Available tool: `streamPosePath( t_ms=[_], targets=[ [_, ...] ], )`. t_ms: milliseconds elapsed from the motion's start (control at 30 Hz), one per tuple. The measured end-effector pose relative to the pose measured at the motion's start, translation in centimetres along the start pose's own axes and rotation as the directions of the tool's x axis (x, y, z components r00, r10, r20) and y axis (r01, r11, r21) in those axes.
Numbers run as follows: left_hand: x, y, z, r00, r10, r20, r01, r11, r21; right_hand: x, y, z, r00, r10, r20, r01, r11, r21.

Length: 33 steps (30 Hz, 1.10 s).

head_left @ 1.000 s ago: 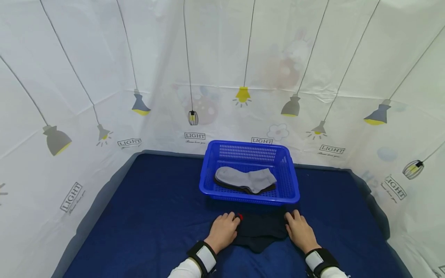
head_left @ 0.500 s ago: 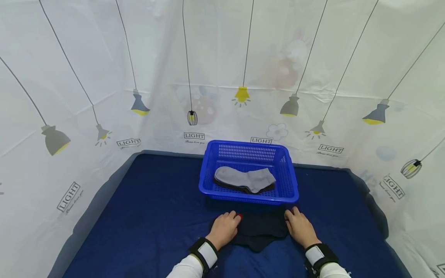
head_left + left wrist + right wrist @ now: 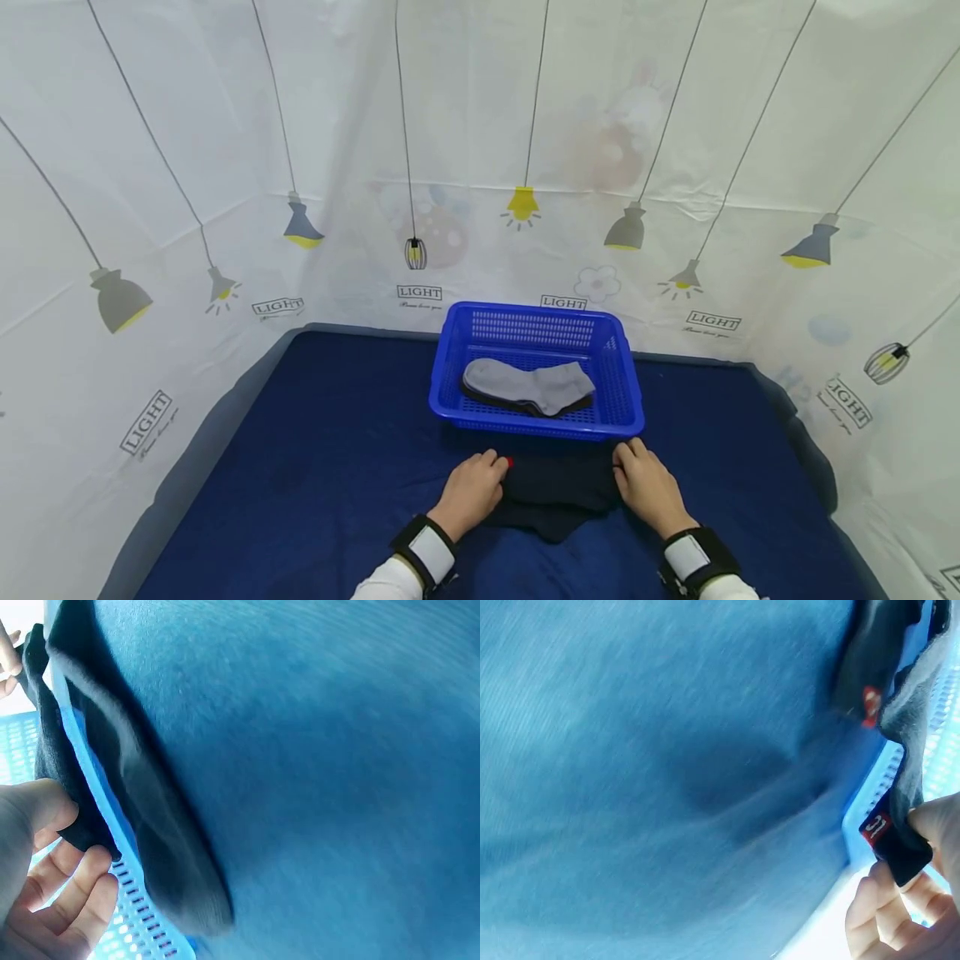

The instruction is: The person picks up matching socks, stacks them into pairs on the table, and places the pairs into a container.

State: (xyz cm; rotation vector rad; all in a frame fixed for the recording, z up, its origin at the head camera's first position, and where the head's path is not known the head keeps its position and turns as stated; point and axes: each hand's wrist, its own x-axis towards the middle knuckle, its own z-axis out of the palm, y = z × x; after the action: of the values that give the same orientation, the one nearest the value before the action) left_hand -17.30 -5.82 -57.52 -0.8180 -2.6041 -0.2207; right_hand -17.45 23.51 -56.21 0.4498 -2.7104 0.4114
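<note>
A dark sock [image 3: 562,473] is stretched between my two hands, in front of the basket. My left hand [image 3: 467,493] pinches one end between thumb and fingers, as the left wrist view shows on the sock [image 3: 64,765]. A small red patch shows beside its fingertips in the head view. My right hand [image 3: 651,490] pinches the other end, the cuff [image 3: 904,847], which bears a red label. A second dark sock [image 3: 150,802] lies on the blue cloth just below the held one; its end in the right wrist view also carries a red label [image 3: 871,705].
Beyond the hands stands a blue plastic basket [image 3: 442,408] with slotted walls. A light grey sock [image 3: 528,387] lies in it over a black one [image 3: 573,408]. Dark blue cloth [image 3: 315,467] covers the table, and a white printed sheet [image 3: 480,125] hangs behind.
My left hand has moved a little to the left, drawing the sock wider. My right hand has shifted slightly toward the basket. The basket and its socks have not moved.
</note>
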Motion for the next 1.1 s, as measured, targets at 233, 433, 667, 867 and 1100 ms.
streamPosePath(
  t_ms=[233,433,667,867,1100],
  targets=[
    [-1.5,-1.2,-1.2,0.999,-0.006,-0.031,0.005,0.999,-0.032,-0.1,-1.8,-0.1,0.999,0.011,0.037,-0.012,1.000,0.010],
    [-2.6,-1.8,-1.8,1.000,-0.025,0.007,0.025,0.998,-0.050,-0.5,-3.2,0.0,0.999,0.001,0.038,-0.002,1.000,0.014],
    [-3.3,-2.3,-2.4,0.998,-0.052,0.041,0.055,0.996,-0.063,-1.0,-4.3,0.7,0.999,-0.002,0.037,0.001,1.000,0.014],
    [-3.8,-2.5,-2.2,0.998,-0.058,0.031,0.060,0.997,-0.054,-1.6,-4.6,1.6,0.999,-0.015,0.033,0.015,1.000,-0.007],
    [-4.3,-2.5,-1.6,0.998,-0.058,0.024,0.059,0.998,-0.034,-2.4,-4.4,2.5,0.997,-0.022,0.070,0.024,0.999,-0.028]
  ],
)
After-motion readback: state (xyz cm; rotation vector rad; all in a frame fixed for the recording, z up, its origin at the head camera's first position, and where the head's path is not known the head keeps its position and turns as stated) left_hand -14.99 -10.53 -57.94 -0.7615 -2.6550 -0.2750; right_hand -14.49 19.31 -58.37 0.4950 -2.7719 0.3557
